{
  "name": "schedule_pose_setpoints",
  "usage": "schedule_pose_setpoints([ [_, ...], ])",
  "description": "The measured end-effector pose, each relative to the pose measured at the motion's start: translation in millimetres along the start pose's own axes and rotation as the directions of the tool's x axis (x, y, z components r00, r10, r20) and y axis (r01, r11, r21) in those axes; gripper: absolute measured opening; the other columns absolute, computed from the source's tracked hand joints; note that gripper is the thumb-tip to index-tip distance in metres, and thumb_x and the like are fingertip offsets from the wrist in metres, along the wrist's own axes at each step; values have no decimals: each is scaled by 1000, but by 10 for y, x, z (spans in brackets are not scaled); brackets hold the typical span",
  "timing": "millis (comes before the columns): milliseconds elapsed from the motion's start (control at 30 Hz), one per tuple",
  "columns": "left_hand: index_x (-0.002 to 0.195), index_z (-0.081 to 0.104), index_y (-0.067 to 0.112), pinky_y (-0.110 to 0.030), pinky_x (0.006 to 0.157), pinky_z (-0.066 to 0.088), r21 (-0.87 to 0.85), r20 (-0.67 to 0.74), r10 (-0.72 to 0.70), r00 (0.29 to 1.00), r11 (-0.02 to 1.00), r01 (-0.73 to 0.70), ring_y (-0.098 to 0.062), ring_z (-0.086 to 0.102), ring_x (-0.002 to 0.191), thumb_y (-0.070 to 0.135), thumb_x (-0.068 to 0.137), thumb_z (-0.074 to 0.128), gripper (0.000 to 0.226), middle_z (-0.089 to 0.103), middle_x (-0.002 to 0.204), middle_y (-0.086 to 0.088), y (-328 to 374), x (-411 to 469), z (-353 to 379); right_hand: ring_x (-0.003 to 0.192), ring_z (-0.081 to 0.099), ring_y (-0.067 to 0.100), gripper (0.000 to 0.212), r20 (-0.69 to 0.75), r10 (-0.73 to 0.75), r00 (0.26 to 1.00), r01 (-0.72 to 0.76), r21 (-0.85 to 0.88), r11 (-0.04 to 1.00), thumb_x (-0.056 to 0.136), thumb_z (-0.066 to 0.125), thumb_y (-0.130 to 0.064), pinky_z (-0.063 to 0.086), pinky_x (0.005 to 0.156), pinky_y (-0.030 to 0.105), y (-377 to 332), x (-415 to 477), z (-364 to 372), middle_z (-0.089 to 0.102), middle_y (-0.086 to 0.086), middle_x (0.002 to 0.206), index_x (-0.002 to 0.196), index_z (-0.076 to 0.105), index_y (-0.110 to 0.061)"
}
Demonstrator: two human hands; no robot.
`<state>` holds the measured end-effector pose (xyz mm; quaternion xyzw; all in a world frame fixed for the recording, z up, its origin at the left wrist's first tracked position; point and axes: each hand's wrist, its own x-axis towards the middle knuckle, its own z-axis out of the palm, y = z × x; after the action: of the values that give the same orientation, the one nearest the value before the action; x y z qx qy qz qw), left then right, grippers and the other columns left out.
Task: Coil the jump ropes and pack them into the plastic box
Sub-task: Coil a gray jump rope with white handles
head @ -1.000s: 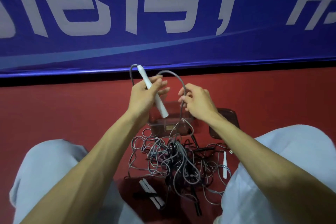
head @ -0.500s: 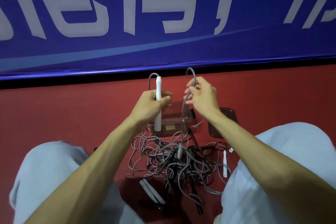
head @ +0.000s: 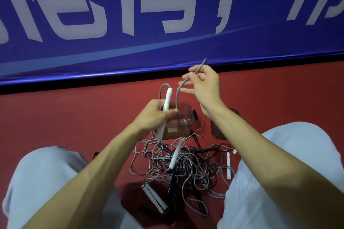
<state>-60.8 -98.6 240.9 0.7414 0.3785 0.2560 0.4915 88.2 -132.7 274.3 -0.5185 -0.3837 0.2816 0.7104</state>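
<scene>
My left hand (head: 157,115) grips a white jump-rope handle (head: 165,106) upright, together with a strand of its grey cord (head: 177,96). My right hand (head: 203,85) is raised higher and pinches the same cord between its fingers, with the cord's loop sticking up past them. The clear plastic box (head: 183,122) stands on the red floor just behind my left hand. Below lies a tangled heap of grey and black jump ropes (head: 183,165) with another white handle (head: 176,154) hanging over it.
A dark lid (head: 217,130) lies right of the box. White handles rest at the heap's right (head: 228,165) and front left (head: 154,199). My knees in pale trousers (head: 42,178) flank the heap. A blue banner (head: 167,24) with white characters runs along the back.
My right hand has risen and moved right, drawing the grey cord up. A second white handle has lifted off the heap. My left hand has kept the handle upright.
</scene>
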Motion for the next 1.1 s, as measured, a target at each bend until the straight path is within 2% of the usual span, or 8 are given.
schedule_pose_setpoints([
  [100, 84, 69, 4, -10, 54, 45, -101, 30, 21, 999, 995, -18, 0, 62, 59, 5, 93, 62, 11, 67, 68, 6, 67, -41, 47, 67, 71, 18, 10, -5, 37, 999, -36, 94, 995, 99, 44, 3, 58, 59, 29, -43, 15, -10, 64, 14, 86, 101, 52, -3],
  [233, 88, 66, -5, -16, 61, 53, -262, -26, 80, 996, 962, -84, -10, 70, 68, 3, 94, 60, 11, 71, 77, -9, 139, -49, 78, 73, 70, 21, 9, 8, 118, 993, -118, 162, 980, 101, 45, -3, 60, 65, 30, -49, 54, -35, 66, 15, 93, 105, 53, 0],
  [400, 86, 65, 4, -30, 70, 61, -500, -232, -1, 973, 858, -118, -23, 72, 74, 4, 93, 61, 8, 73, 79, -12, 174, 29, 1, 81, 68, 17, 20, 146, 319, 936, -291, -187, 938, 101, 49, -15, 57, 70, 25, 46, 69, -104, 69, 10, 104, 113, 58, -3],
  [500, 87, 64, 4, -28, 68, 60, -551, -300, -25, 953, 821, -152, -19, 71, 70, 4, 94, 61, 7, 73, 82, -11, 203, 35, -59, 78, 62, 13, 22, 305, 349, 886, -150, -523, 839, 98, 53, -12, 50, 74, 25, 123, 32, -132, 70, 6, 90, 108, 68, 0],
  [700, 94, 61, 1, -31, 68, 60, -588, -349, -52, 936, 789, -176, -25, 73, 77, 5, 95, 60, 5, 72, 87, -14, 181, 49, -122, 77, 59, 6, 8, 467, 262, 845, 228, -757, 613, 90, 66, -17, 42, 68, 21, 95, -57, -87, 69, -6, 86, 94, 73, -19],
  [800, 93, 66, 6, -37, 78, 60, -420, -354, 0, 935, 894, -159, -23, 74, 80, 11, 95, 62, 6, 74, 92, -11, 124, 72, -138, 60, 65, 3, 12, 390, 274, 879, 112, -728, 676, 89, 67, -8, 52, 57, 16, 94, -48, -112, 69, -3, 74, 87, 73, -18],
  [933, 100, 70, 13, -42, 86, 57, -1, -213, 101, 972, 995, -103, -22, 72, 88, 23, 94, 64, 13, 74, 99, -8, 30, 83, -168, 66, 71, 18, 14, 272, 262, 926, -69, -560, 825, 89, 64, 2, 61, 63, 31, 60, -12, -151, 68, 8, 74, 83, 68, -10],
  [1100, 94, 71, 8, -37, 66, 48, 422, 3, 102, 995, 902, -93, -18, 58, 67, 33, 93, 64, 27, 71, 82, -9, 30, 40, -136, 52, 66, 10, 9, 229, 277, 933, -204, -297, 933, 92, 58, 5, 59, 56, 25, -50, -8, -154, 63, 12, 76, 87, 63, -2],
])
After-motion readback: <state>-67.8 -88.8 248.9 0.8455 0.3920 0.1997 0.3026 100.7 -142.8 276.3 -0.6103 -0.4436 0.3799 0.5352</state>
